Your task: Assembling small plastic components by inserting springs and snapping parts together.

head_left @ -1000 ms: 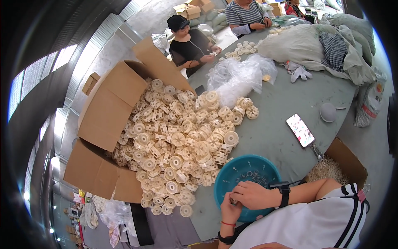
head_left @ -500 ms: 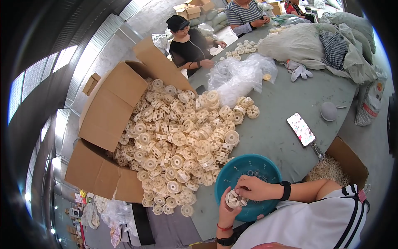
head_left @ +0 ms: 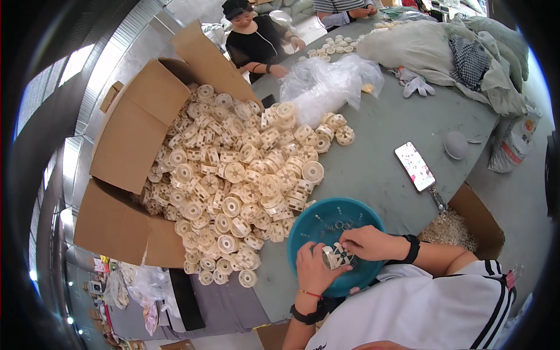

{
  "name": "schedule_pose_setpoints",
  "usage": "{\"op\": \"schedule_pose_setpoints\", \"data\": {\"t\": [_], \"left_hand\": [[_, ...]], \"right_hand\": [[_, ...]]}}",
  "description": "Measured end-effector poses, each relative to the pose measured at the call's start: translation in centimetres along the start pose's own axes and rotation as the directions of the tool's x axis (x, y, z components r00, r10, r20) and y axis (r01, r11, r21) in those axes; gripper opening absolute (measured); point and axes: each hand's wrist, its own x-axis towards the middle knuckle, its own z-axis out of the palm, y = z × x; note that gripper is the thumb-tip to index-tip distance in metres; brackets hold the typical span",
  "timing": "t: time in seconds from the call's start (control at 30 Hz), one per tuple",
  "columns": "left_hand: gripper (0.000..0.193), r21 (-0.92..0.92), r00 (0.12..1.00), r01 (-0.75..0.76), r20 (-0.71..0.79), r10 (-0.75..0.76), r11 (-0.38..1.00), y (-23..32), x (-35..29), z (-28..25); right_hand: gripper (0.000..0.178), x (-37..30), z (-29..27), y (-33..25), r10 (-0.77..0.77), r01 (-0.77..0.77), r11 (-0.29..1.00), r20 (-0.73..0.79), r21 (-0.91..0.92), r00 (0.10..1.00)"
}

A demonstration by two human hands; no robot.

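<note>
My left hand grips a round cream plastic part with slots in its face, holding it over the near side of a teal bowl. The fingers of my right hand are pinched together at the edge of that part. Whatever sits between those fingertips is too small to make out. Several small metal springs lie in the bowl, just beyond my hands. To the left of the bowl, a big heap of similar cream plastic parts spreads over the table.
The heap spills from a tipped cardboard box. A phone lies right of the bowl, near a grey rounded object. A clear plastic bag and large sacks lie farther back. A co-worker works across the table.
My left hand has turned the plastic part, and my right fingers have shifted to its right edge. The whole view has shifted, so the table's things appear higher and slightly left.
</note>
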Motion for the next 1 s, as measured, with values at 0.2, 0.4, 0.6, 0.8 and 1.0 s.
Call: {"op": "schedule_pose_setpoints", "data": {"t": [0.2,0.4,0.6,0.8,1.0], "left_hand": [[0.073,-0.704,0.942,0.309,0.322,-0.100,0.640,-1.2,0.1,0.6],[0.069,-0.793,0.943,0.316,0.202,-0.264,0.521,-6.2,-5.4,-0.1],[0.060,-0.899,0.848,0.430,0.372,-0.376,0.080,-11.0,-15.5,0.8],[0.058,-0.524,0.688,0.721,0.463,-0.558,0.454,-14.4,-20.1,4.5],[0.056,0.028,0.481,0.853,0.347,-0.805,0.521,-15.3,-24.0,6.8]], "right_hand": [[0.015,-0.4,-2.2,-0.6,0.064,-0.066,0.980,0.015,0.187,0.998],[0.015,-6.1,-9.7,3.3,0.272,-0.244,0.925,-0.058,0.292,0.961],[0.025,-15.7,-15.4,4.9,0.531,-0.461,0.792,0.080,-0.400,0.844],[0.041,-10.8,-14.8,3.1,0.534,-0.427,0.748,0.080,-0.508,0.841],[0.073,2.5,-12.5,-5.8,-0.553,0.427,0.815,-0.306,-0.392,0.775]]}}
